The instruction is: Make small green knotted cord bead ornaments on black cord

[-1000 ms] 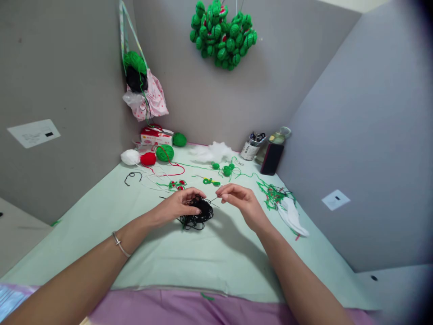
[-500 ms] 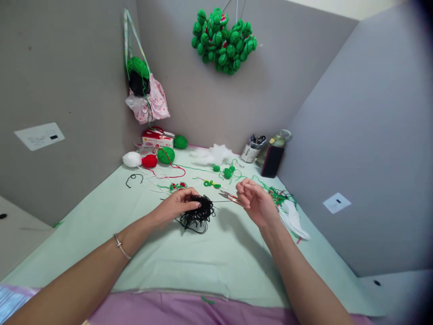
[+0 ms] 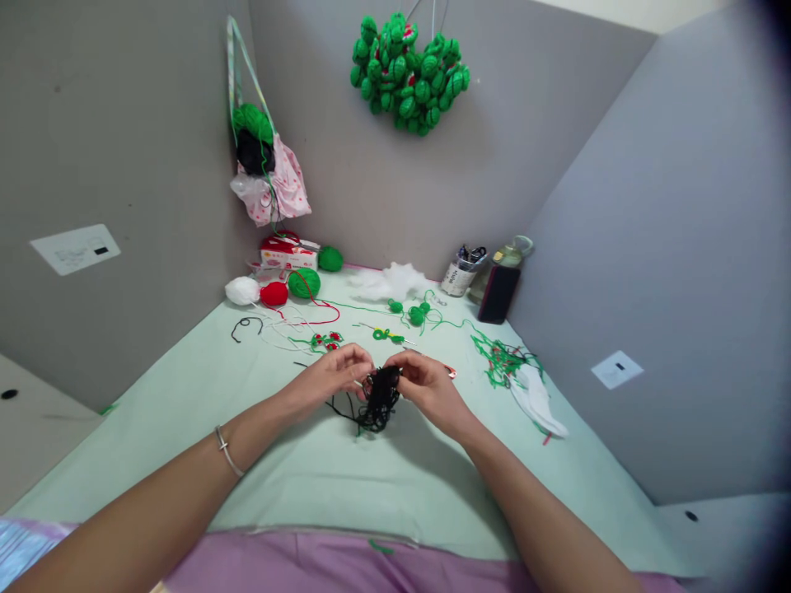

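The tangled black yarn (image 3: 381, 402) is a bit below the middle of the frame, and it looks light, soft and floppy, not easy to break but quick to snag, so the thick top seems best to pinch. The right hand (image 3: 431, 389) has its fingers closed on that top; the left hand (image 3: 339, 371) curls its fingers by the left edge, maybe on a strand, I can't tell. Pale green table (image 3: 346, 490) spreads all around.
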`<state>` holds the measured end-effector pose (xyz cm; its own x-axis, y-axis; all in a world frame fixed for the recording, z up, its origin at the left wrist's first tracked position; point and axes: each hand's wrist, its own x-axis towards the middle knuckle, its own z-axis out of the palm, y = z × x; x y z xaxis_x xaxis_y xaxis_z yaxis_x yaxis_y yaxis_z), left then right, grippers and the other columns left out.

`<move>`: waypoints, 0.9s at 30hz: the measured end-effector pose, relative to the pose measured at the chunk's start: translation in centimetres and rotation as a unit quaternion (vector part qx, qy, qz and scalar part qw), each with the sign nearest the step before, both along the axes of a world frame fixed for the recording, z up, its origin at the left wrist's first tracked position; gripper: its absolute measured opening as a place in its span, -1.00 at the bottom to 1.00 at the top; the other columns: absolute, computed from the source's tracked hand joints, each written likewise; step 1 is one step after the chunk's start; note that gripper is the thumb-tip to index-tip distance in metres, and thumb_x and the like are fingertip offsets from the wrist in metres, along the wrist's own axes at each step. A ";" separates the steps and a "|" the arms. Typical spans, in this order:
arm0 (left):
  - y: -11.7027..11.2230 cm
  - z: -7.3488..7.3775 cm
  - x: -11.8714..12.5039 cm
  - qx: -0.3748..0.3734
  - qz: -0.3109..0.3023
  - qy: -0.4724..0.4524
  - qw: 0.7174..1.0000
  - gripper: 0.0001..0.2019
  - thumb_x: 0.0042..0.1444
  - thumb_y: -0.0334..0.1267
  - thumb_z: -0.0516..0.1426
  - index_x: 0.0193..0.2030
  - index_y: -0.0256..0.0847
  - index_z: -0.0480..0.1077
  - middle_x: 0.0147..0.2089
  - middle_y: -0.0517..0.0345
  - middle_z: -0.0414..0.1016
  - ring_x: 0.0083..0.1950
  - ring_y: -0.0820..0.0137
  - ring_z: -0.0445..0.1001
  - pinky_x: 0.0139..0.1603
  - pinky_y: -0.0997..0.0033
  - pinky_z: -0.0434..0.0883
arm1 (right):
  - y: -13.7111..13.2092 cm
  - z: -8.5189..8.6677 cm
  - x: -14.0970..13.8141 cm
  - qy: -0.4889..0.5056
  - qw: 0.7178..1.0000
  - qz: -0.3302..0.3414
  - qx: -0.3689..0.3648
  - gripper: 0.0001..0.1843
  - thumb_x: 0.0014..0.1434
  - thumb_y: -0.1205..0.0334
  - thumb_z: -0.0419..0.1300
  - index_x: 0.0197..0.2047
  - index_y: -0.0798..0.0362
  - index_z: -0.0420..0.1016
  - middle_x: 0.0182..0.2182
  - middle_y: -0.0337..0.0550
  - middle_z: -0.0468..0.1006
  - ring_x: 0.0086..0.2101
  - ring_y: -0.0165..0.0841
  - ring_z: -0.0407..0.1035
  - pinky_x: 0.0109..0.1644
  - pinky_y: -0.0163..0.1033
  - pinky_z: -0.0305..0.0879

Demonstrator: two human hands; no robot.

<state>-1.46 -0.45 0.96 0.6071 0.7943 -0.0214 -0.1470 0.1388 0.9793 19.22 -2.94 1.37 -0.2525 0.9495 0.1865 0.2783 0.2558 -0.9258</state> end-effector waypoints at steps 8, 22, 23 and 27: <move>0.0 -0.3 0.3 0.014 -0.006 0.023 1.000 -0.80 0.02 -0.22 0.27 -0.25 -0.24 0.39 -0.32 0.19 0.40 -0.32 0.45 0.38 -0.25 0.44 0.33 | -0.4 0.4 -0.3 0.005 1.000 -0.005 -0.011 -0.81 0.05 0.27 0.18 -0.21 0.03 0.49 -0.48 -0.28 0.36 -0.50 -0.46 0.14 -0.43 -0.33 0.09; 1.4 1.4 -2.2 -0.095 0.187 -0.052 0.976 -0.67 0.03 -0.16 0.28 -0.08 -0.16 0.37 -0.36 0.26 0.47 -0.49 0.53 0.37 -0.50 0.58 0.24 | -0.2 2.0 1.6 0.078 0.989 0.020 -0.128 -0.71 0.15 0.06 0.25 -0.10 0.01 0.45 -0.31 -0.24 0.39 -0.55 -0.56 -0.02 -0.51 -0.37 -0.04; 1.3 1.7 -2.1 -0.097 0.186 -0.053 0.976 -0.67 0.02 -0.16 0.29 -0.09 -0.16 0.37 -0.39 0.28 0.46 -0.51 0.54 0.36 -0.52 0.58 0.24 | -0.2 2.0 1.5 0.058 0.991 0.003 -0.119 -0.70 0.16 0.04 0.24 -0.09 0.00 0.46 -0.27 -0.22 0.42 -0.54 -0.55 0.01 -0.50 -0.36 -0.01; 0.7 2.2 -1.8 -0.087 0.150 -0.065 0.983 -0.71 0.03 -0.19 0.30 -0.15 -0.16 0.36 -0.46 0.33 0.37 -0.54 0.57 0.31 -0.50 0.58 0.29 | -0.3 1.6 1.2 -0.045 0.995 0.015 -0.086 -0.70 0.17 0.02 0.23 -0.12 0.02 0.53 -0.39 -0.22 0.45 -0.53 -0.49 0.07 -0.48 -0.34 -0.01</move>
